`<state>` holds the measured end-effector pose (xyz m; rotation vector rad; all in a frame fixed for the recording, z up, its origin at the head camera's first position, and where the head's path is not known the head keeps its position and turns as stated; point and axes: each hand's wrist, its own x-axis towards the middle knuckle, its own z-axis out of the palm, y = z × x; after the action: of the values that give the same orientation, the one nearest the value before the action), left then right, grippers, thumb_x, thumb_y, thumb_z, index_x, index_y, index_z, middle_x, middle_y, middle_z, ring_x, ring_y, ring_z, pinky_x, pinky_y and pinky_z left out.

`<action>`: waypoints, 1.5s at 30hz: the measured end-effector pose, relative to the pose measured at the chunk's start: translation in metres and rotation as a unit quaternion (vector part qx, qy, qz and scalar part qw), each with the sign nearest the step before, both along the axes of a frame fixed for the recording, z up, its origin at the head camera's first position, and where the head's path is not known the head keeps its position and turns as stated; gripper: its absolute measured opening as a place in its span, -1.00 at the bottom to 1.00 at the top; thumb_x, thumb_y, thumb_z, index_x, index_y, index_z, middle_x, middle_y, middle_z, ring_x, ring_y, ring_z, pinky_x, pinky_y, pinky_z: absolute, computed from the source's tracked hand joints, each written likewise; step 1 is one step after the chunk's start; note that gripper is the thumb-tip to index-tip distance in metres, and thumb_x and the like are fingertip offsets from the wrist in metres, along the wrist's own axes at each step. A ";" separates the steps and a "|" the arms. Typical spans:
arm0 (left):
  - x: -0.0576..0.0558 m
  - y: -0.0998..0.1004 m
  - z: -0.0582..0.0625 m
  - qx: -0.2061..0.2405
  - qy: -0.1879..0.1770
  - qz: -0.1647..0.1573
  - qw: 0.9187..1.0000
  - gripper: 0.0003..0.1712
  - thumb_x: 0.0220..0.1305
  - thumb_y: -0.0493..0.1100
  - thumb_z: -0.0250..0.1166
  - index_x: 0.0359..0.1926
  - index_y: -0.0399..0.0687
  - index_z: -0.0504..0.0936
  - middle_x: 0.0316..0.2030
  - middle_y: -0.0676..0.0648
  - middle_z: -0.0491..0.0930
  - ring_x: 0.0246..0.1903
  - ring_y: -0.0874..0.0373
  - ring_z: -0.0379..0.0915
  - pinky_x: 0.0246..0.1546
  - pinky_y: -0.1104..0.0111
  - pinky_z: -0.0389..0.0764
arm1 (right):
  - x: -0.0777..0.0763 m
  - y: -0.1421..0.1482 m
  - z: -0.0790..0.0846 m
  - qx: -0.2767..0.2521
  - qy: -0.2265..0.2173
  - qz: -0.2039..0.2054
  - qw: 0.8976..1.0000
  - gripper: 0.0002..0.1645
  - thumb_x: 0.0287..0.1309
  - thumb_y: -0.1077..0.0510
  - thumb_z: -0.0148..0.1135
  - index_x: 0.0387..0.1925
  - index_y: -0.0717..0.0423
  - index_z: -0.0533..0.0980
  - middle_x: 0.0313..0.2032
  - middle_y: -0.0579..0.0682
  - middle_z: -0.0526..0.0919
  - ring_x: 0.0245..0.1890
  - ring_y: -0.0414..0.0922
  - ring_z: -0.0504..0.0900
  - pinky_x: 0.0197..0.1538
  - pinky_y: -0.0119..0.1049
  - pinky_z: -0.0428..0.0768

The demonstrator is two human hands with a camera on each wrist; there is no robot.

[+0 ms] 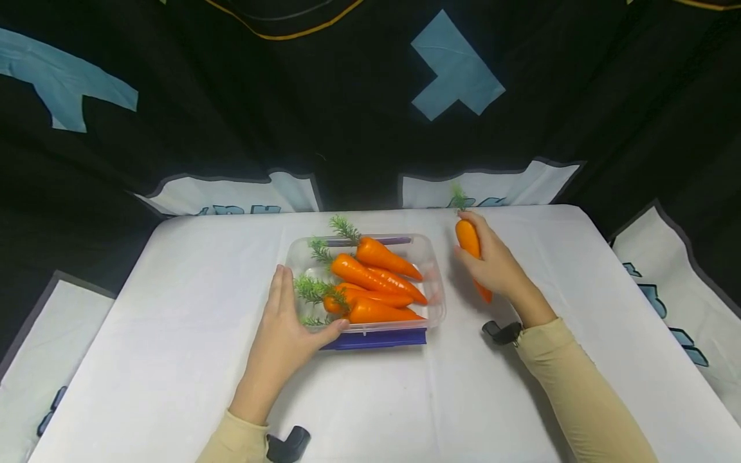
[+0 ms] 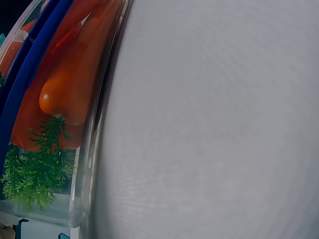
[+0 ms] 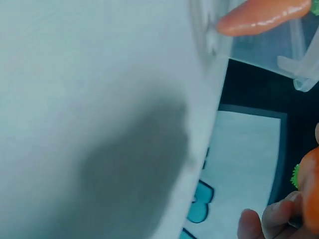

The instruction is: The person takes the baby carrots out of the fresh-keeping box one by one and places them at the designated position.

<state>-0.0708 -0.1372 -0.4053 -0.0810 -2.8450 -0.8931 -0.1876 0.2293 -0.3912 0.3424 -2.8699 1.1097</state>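
A clear plastic container [image 1: 437, 276] with blue clip flaps stands mid-table, holding several orange carrots [image 1: 384, 256] with green leafy tops [image 1: 312, 289] pointing left. My left hand [image 1: 283, 334] rests at the container's left front corner, fingers straight along the left side and thumb at the front rim. To the right of the container, my right hand [image 1: 489, 257] grips a single carrot [image 1: 469, 238] above the table, leafy end away from me and tip toward me. That held carrot [image 3: 311, 194] also shows at the right edge of the right wrist view, with fingertips beside it.
A white cloth covers the table [image 1: 173, 321]. Along the container's front hangs a blue flap [image 1: 376, 339]. Behind the table is a black curtain [image 1: 347, 116] with light blue patches [image 1: 457, 64]. Each wrist wears a black camera mount [image 1: 500, 332].
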 end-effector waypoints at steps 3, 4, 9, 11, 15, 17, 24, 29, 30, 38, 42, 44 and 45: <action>0.000 0.000 -0.001 0.000 0.002 0.001 1.000 0.59 -0.13 0.62 0.32 0.55 -0.32 -0.21 0.57 -0.30 -0.23 0.51 -0.29 -0.07 0.44 -0.14 0.21 | -0.003 0.002 -0.007 -0.006 -0.023 0.007 1.000 -0.16 0.33 0.01 0.17 0.50 -0.32 -0.01 0.33 0.18 0.33 0.04 0.15 0.48 0.13 0.21 0.51; 0.000 0.000 -0.001 0.000 0.003 0.001 1.000 0.59 -0.13 0.62 0.32 0.55 -0.32 -0.21 0.57 -0.30 -0.22 0.51 -0.29 -0.07 0.43 -0.14 0.21 | -0.004 0.003 -0.009 -0.007 -0.030 0.011 0.999 -0.14 0.33 0.01 0.17 0.50 -0.30 -0.03 0.32 0.20 0.32 0.05 0.16 0.48 0.15 0.23 0.50; -0.001 0.000 -0.002 0.000 -0.003 0.000 1.000 0.59 -0.14 0.63 0.31 0.56 -0.29 -0.23 0.57 -0.29 -0.23 0.51 -0.28 -0.06 0.43 -0.13 0.22 | -0.006 0.006 -0.018 -0.002 -0.049 0.020 0.999 -0.08 0.32 0.00 0.22 0.52 -0.23 -0.06 0.34 0.22 0.31 0.11 0.18 0.46 0.26 0.28 0.44; -0.001 0.000 -0.002 0.000 -0.006 0.000 1.000 0.59 -0.14 0.64 0.30 0.56 -0.27 -0.24 0.58 -0.27 -0.24 0.51 -0.27 -0.06 0.43 -0.13 0.23 | -0.007 0.007 -0.020 0.002 -0.051 0.028 0.998 -0.09 0.33 -0.01 0.22 0.53 -0.23 -0.06 0.38 0.21 0.28 0.15 0.18 0.45 0.30 0.29 0.40; -0.001 -0.001 -0.001 0.001 -0.008 0.003 1.000 0.60 -0.14 0.66 0.28 0.56 -0.26 -0.25 0.58 -0.26 -0.25 0.52 -0.27 -0.07 0.43 -0.13 0.22 | -0.010 0.006 -0.022 0.013 -0.046 0.037 0.998 -0.12 0.36 -0.04 0.16 0.54 -0.28 -0.06 0.45 0.16 0.21 0.21 0.19 0.42 0.34 0.32 0.35; -0.001 -0.001 -0.001 0.001 -0.009 0.004 1.000 0.60 -0.14 0.66 0.28 0.57 -0.25 -0.25 0.58 -0.26 -0.25 0.51 -0.27 -0.07 0.43 -0.13 0.23 | -0.010 0.006 -0.021 0.015 -0.044 0.035 0.998 -0.14 0.37 -0.04 0.15 0.54 -0.31 -0.05 0.46 0.14 0.20 0.24 0.20 0.41 0.35 0.33 0.33; 0.000 0.000 0.000 -0.001 -0.011 0.004 1.000 0.60 -0.14 0.66 0.27 0.57 -0.25 -0.25 0.58 -0.26 -0.25 0.51 -0.28 -0.05 0.42 -0.13 0.24 | -0.014 0.005 -0.022 0.048 -0.047 0.030 0.997 -0.21 0.40 -0.04 0.12 0.53 -0.34 0.02 0.48 0.16 0.18 0.34 0.20 0.34 0.38 0.36 0.28; 0.000 -0.001 0.001 -0.002 -0.008 0.003 1.000 0.59 -0.14 0.65 0.29 0.56 -0.26 -0.24 0.58 -0.27 -0.24 0.50 -0.29 -0.04 0.42 -0.12 0.24 | -0.016 0.006 -0.023 0.036 -0.060 0.016 0.997 -0.23 0.40 -0.01 0.11 0.51 -0.35 0.02 0.45 0.18 0.20 0.28 0.21 0.38 0.32 0.37 0.33; 0.000 0.000 0.001 -0.002 -0.008 0.003 1.000 0.59 -0.14 0.65 0.29 0.56 -0.26 -0.24 0.58 -0.27 -0.24 0.51 -0.28 -0.04 0.43 -0.12 0.24 | -0.016 0.007 -0.023 0.029 -0.062 0.013 0.998 -0.23 0.39 0.00 0.11 0.50 -0.34 0.02 0.45 0.18 0.20 0.27 0.21 0.39 0.32 0.36 0.33; -0.002 0.000 0.000 -0.005 -0.011 0.004 1.000 0.59 -0.14 0.67 0.26 0.56 -0.26 -0.25 0.58 -0.25 -0.26 0.52 -0.27 -0.07 0.44 -0.11 0.22 | -0.020 0.011 -0.030 0.001 -0.074 0.031 0.997 -0.20 0.39 0.01 0.12 0.48 -0.19 -0.05 0.33 0.29 0.30 0.11 0.22 0.46 0.22 0.27 0.44; -0.002 -0.001 0.000 -0.005 -0.012 0.004 1.000 0.60 -0.14 0.67 0.26 0.56 -0.26 -0.24 0.58 -0.25 -0.26 0.52 -0.26 -0.07 0.44 -0.11 0.22 | -0.021 0.012 -0.033 0.017 -0.094 0.021 0.995 -0.12 0.37 -0.03 0.17 0.51 -0.18 -0.10 0.27 0.29 0.34 0.07 0.21 0.46 0.23 0.26 0.46; -0.002 -0.001 0.000 -0.005 -0.012 0.005 1.000 0.60 -0.14 0.67 0.27 0.56 -0.26 -0.24 0.58 -0.25 -0.26 0.51 -0.27 -0.06 0.44 -0.11 0.22 | -0.022 0.012 -0.033 0.028 -0.107 0.008 0.994 -0.08 0.36 -0.06 0.19 0.52 -0.19 -0.13 0.26 0.28 0.35 0.06 0.21 0.46 0.23 0.26 0.48; -0.001 -0.001 0.000 -0.006 -0.012 0.006 1.000 0.60 -0.15 0.67 0.27 0.56 -0.26 -0.24 0.58 -0.25 -0.26 0.51 -0.27 -0.06 0.44 -0.11 0.22 | -0.022 0.012 -0.034 0.033 -0.112 0.002 0.993 -0.06 0.35 -0.08 0.19 0.53 -0.19 -0.14 0.26 0.27 0.35 0.06 0.20 0.46 0.23 0.26 0.48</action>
<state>-0.0720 -0.1381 -0.4051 -0.0559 -2.8699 -0.8813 -0.2094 0.2413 -0.4248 0.2407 -3.1067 1.1240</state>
